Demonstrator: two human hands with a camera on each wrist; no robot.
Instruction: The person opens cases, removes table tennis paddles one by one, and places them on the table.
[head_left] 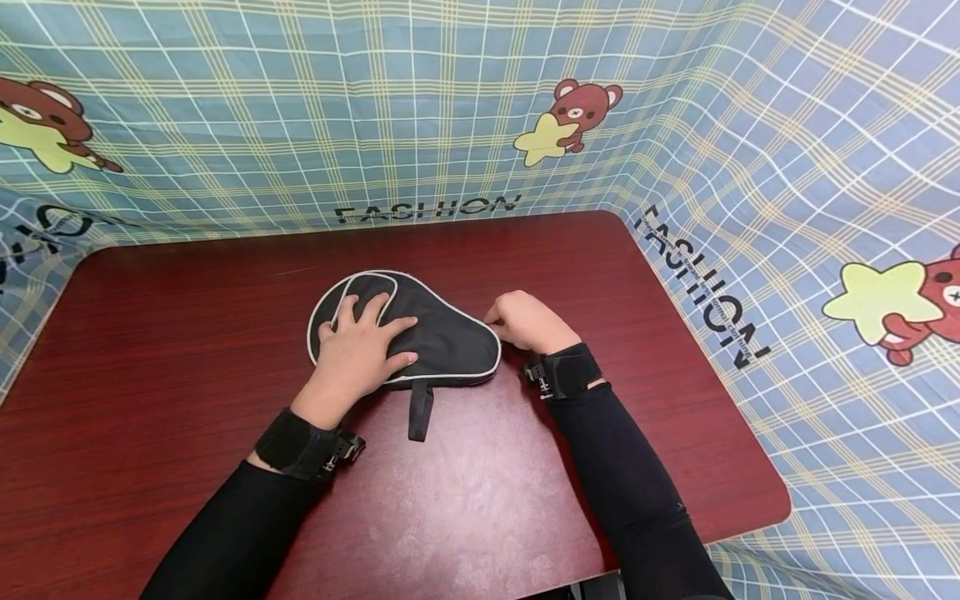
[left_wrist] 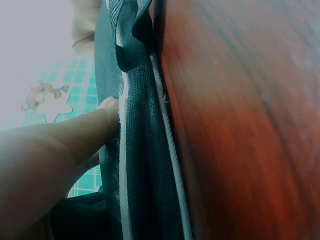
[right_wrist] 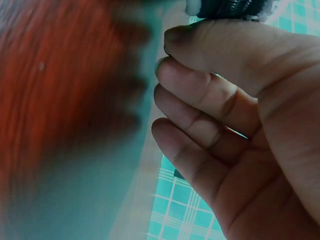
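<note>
A black table tennis bat case (head_left: 450,337) with white piping lies flat on the table, its round end left and its narrow end right. Fingers spread, my left hand (head_left: 352,346) rests on top of the round end. In the left wrist view its thumb (left_wrist: 95,127) presses along the case's near edge. At the narrow end, my right hand (head_left: 528,321) has its fingers bent and its thumb and forefinger pinching at the case's zipped edge (right_wrist: 235,9). What lies between those fingertips is hidden. A short black strap loop (head_left: 421,412) hangs from the near side.
The dark red tabletop (head_left: 187,333) has rounded corners. Checked cloth (head_left: 450,100) with bears and lettering stands behind it and along the right side. Black bands with small cameras (head_left: 348,450) sit on both wrists.
</note>
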